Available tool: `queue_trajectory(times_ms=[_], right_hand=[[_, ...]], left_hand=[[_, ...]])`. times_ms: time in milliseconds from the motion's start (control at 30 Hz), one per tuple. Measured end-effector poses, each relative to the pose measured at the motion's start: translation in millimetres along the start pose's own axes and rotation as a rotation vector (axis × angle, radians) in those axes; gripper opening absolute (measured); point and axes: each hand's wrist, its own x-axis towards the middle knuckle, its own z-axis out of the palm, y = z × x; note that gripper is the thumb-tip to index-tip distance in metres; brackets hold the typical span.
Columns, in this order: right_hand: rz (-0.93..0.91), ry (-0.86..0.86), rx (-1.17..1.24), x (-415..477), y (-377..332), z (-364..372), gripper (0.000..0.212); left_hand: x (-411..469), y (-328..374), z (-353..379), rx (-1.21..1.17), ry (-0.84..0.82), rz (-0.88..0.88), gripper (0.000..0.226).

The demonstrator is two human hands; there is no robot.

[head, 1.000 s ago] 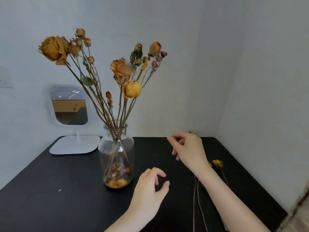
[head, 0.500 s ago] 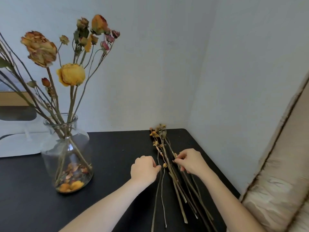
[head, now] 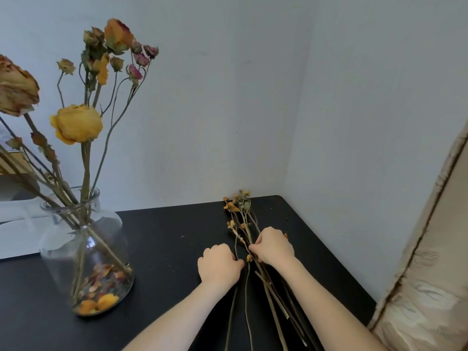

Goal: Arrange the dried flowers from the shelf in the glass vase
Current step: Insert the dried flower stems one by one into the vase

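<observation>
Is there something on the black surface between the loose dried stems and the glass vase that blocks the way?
Nothing that blocks: only a tiny crumb lies on the black surface between the loose stems and the glass vase to their left. Its neck, though, is already crowded by the flowers standing in it.

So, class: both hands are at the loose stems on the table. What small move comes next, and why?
Probably gather the loose stems into one bundle and lift. They lie fanned on the table, the right hand pinches them, the left hand curls beside them, and the glass vase stands apart.
</observation>
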Motion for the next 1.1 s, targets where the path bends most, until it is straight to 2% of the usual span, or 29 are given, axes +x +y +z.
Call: queue_trajectory(times_ms=[133,300,600,800,933,1100], right_hand=[[0.016,0.033,0.049,0.9,2.2,0.7,0.018],[0.017,0.07,0.111,0.5,4.7,-4.1,0.017],[-0.025,0.114,0.231,-4.9,2.4,-13.6,0.017],[-0.06,0.13,0.305,-11.5,-5.3,-18.4,0.012],[-0.08,0.145,0.355,-14.6,-10.6,-23.4,0.012],[-0.093,0.158,0.374,-19.3,-13.4,-26.5,0.013]], left_hand=[[3.2,1.8,0.3,0.089,0.021,-0.018,0.027],[3.4,-0.2,-7.5,0.047,0.01,-0.072,0.034],[11.4,-13.3,-24.4,-0.326,-0.07,-0.212,0.041],[11.5,-22.7,-31.1,-0.485,-0.015,-0.231,0.025],[6.3,-25.3,-34.7,-0.471,0.043,-0.228,0.019],[-2.4,-33.6,-34.7,-0.368,0.002,-0.229,0.021]])
